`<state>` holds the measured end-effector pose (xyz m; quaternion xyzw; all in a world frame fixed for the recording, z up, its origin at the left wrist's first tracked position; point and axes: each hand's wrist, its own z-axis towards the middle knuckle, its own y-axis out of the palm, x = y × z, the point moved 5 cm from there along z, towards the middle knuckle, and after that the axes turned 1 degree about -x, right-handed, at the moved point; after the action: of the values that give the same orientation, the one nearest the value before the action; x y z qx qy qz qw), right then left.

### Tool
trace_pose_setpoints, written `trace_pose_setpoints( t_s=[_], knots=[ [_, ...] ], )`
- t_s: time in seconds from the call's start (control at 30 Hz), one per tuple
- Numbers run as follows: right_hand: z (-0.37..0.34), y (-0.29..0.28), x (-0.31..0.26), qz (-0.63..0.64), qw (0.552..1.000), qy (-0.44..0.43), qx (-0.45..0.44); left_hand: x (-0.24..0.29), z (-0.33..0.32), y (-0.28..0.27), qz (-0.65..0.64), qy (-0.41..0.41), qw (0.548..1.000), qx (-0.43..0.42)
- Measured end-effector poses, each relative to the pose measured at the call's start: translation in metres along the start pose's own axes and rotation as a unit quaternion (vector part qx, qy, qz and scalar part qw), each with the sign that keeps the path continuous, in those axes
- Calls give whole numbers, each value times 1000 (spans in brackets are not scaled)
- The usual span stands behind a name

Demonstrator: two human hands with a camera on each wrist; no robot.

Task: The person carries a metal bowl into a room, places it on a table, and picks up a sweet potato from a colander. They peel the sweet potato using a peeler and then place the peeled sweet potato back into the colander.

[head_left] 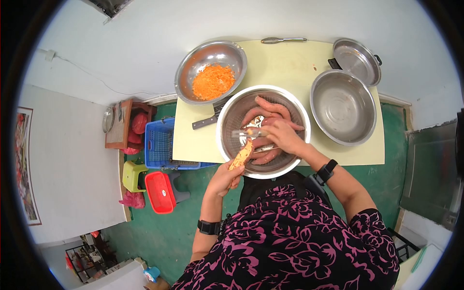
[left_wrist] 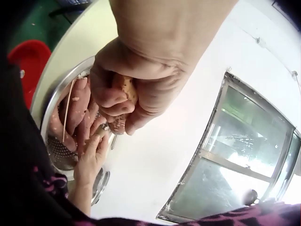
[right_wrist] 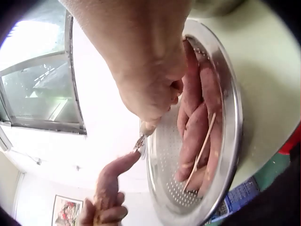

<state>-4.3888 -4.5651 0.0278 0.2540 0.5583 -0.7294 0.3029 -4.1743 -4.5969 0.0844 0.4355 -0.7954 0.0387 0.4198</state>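
Note:
My left hand (head_left: 224,179) grips one end of a partly peeled sweet potato (head_left: 241,155), its yellow-orange flesh showing along one side. In my right hand (head_left: 284,137) is a peeler (right_wrist: 139,142); its metal head is at the free end of that sweet potato in the right wrist view, and my fingers hide most of its handle. Both hands are over the near part of a steel colander (head_left: 222,140). Several unpeeled reddish sweet potatoes (right_wrist: 195,141) lie inside it, with a thin wooden stick (right_wrist: 202,153) across them.
Orange shreds (head_left: 213,82) fill part of a steel bowl (head_left: 182,72) at the back left. A black-handled knife (head_left: 205,122) lies beside the colander. On the right stand a steel basin (head_left: 343,106) and a pan (head_left: 357,60). A whisk (head_left: 283,40) lies by the wall.

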Motion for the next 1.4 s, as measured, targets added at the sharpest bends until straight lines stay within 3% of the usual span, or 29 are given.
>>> trace_pose_setpoints(
  t_s=[0.1, 0.2, 0.3, 0.43, 0.63, 0.73, 0.83, 0.93, 0.97, 1.1, 1.2, 1.3, 1.4],
  knots=[
    [-4, -15, 6, 38, 998, 41, -18, 2, -4, -3, 36, 16, 999, 5],
    [4, -26, -24, 65, 996, -50, -18, 2, -1, -7, 57, 24, 998, 14],
    [2, -12, -31, 53, 995, -2, -86, -4, 2, -8, 54, 18, 998, -1],
    [2, -9, -33, 90, 994, -27, -56, -1, 1, -3, 50, 29, 998, -4],
    [-3, -10, -12, 18, 995, 40, -92, -9, 1, -6, 26, 21, 999, -25],
    [-5, -8, 7, -21, 998, -44, 30, -14, -6, -16, -59, 18, 995, -84],
    [-5, -17, 9, -31, 995, 89, -35, -15, -11, -25, -94, 36, 989, -105],
    [0, -8, -3, 34, 999, 11, -6, -13, -6, -18, -104, 70, 988, -94],
    [3, -9, -19, 88, 992, 58, -69, -13, -2, -16, -109, 73, 987, -89],
    [3, 4, -43, 116, 992, -56, 9, -20, 10, -13, -109, 83, 988, -71],
    [3, -3, -41, 84, 994, 6, -67, -21, 11, -12, -74, 81, 992, -65],
    [0, -6, -26, 62, 996, 35, -53, -16, 8, -6, -85, 76, 990, -87],
    [-4, -18, -7, -27, 998, 42, 43, -12, 1, -1, -120, 81, 983, -117]
  ],
)
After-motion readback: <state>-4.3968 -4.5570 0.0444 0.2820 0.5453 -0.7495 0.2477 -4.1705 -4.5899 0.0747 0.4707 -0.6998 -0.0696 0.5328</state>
